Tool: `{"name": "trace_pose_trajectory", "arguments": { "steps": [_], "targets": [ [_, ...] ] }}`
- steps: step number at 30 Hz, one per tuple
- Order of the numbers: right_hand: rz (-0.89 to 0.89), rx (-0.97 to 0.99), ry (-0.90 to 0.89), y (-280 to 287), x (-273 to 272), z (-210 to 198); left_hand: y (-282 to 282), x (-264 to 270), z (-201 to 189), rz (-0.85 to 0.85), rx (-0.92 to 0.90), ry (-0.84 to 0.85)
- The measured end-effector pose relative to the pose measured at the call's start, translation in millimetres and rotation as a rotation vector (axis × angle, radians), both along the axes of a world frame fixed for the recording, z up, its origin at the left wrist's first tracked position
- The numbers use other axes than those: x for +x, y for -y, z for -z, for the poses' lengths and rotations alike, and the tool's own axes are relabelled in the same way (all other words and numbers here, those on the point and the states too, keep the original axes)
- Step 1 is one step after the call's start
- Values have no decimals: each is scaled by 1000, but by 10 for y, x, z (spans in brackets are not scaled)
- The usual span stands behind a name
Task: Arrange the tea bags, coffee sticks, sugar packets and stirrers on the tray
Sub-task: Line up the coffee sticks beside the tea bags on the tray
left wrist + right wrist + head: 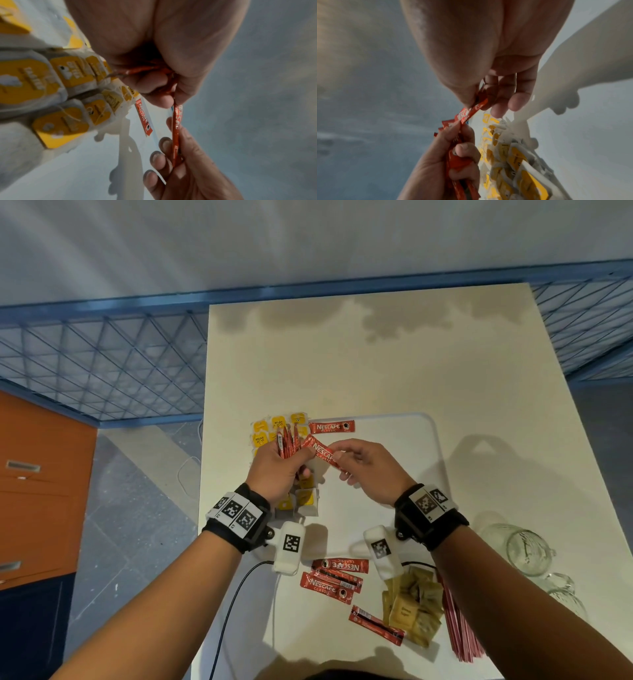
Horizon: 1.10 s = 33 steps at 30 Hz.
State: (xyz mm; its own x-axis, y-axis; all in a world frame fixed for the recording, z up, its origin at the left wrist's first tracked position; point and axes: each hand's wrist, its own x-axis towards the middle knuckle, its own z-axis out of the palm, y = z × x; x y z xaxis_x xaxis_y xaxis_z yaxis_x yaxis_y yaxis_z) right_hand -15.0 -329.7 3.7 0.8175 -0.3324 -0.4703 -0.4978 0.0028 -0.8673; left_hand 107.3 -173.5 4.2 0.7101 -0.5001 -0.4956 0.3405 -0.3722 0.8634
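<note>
Tray (424, 440): we count tea bags (274, 426) along its left edge, one stick (331, 427) at back. Left hand (277, 470) grips a stick bundle (286, 443); right hand (370, 470) pinches one stick (322, 451). Sugar (412, 604), stirrers (460, 625), loose sticks (334, 578) remain at the table's near edge.

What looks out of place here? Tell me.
Nothing is spilled or damaged. The red coffee sticks near the table's front edge lie crisscrossed off the white tray, and the brown sugar packets sit in a loose heap.

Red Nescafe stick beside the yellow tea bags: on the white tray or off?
On: red Nescafe stick lies flat inside the white tray's rim.
</note>
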Motion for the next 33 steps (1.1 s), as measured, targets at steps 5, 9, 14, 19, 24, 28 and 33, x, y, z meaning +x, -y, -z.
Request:
{"name": "trace_pose_trajectory", "arguments": {
  "steps": [5, 9, 14, 19, 24, 28, 33],
  "targets": [
    [209, 129, 1, 69, -5, 21, 22, 3, 25, -150, -43, -117],
    [346, 129, -21, 120, 23, 64, 52, -17, 41, -135, -24, -140],
    [423, 23, -70, 279, 78, 191, 20, 28, 53, -85, -3, -145],
    [415, -72, -192, 364, 152, 335, -43, 114, 45, -51, -16, -203],
    [390, -115, -256, 314, 276, 397, -74, 129, 88, -46, -42, -227],
    [439, -124, -237, 259, 313, 438, -82, 109, 91, -49, -54, -247],
    [502, -164, -237, 234, 326, 464, -108, 103, 100, -29, -53, -268]
  ]
}}
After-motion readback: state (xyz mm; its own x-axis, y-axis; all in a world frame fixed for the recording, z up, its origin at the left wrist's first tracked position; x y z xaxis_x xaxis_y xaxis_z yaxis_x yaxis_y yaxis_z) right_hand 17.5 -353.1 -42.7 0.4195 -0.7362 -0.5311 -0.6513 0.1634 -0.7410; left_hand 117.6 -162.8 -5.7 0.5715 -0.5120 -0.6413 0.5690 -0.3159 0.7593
